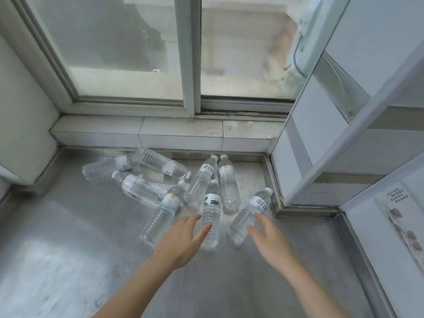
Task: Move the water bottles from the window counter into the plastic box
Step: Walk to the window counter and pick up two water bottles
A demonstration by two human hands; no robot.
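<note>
Bottles: eight, clear, all lying flat on the steel bench point(68, 226) below the window point(128, 49), heaped near the back ledge; box not in view. Grips: left hand point(181, 239) and right hand point(270, 242) both open, fingers spread, empty, the left by the dark-label bottle point(211, 216), the right by the right bottle point(249, 216). Risk, judged: round bottles on smooth steel may roll aside under a glancing touch, knocking neighbours that overlap, and a one-handed grasp on thin plastic may slip.
</note>
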